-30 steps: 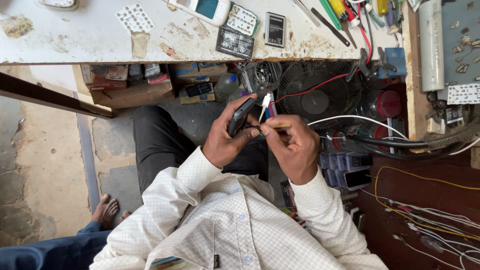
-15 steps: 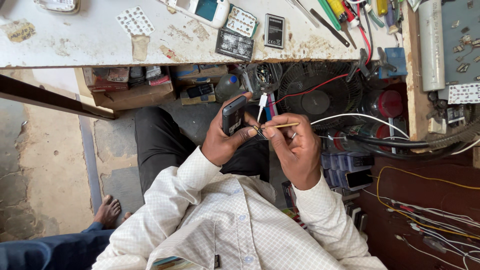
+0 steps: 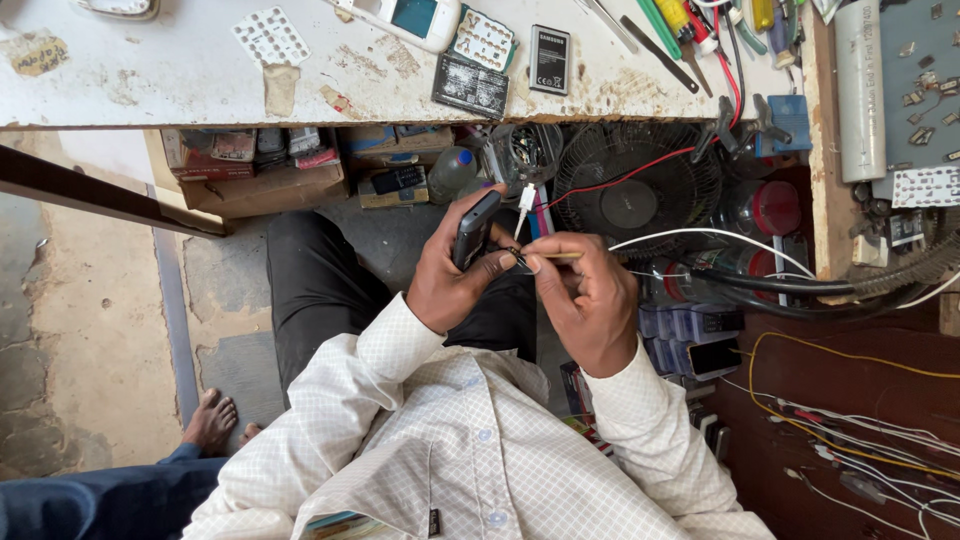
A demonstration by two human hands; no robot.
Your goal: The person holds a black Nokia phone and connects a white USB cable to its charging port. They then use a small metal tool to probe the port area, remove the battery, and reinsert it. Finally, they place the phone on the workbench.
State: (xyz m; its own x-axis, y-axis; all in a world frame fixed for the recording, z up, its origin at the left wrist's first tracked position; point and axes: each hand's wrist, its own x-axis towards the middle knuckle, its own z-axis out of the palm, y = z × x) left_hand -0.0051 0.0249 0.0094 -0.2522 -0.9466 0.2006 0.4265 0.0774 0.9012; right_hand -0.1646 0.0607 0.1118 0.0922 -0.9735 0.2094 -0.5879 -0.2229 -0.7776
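Note:
My left hand [image 3: 450,275] grips a small dark mobile phone [image 3: 474,228], held edge-on over my lap. My right hand [image 3: 585,295] pinches a thin yellowish tool [image 3: 548,256], whose tip meets my left fingers at the phone's lower end. A white cable with a small white plug [image 3: 524,200] runs from the right, past my right hand, and its plug stands just beyond the phone. Both sleeves are white checked cloth.
A worn white workbench [image 3: 200,75] crosses the top, carrying a black battery [image 3: 549,58], phone parts, a keypad sheet [image 3: 271,36] and screwdrivers. Beneath it sit boxes, a black fan [image 3: 635,190] and tangled wires at right. Another person's bare foot [image 3: 212,420] rests at lower left.
The phone has turned more edge-on and risen slightly in my left hand. My right hand has stayed at its lower end with the thin tool.

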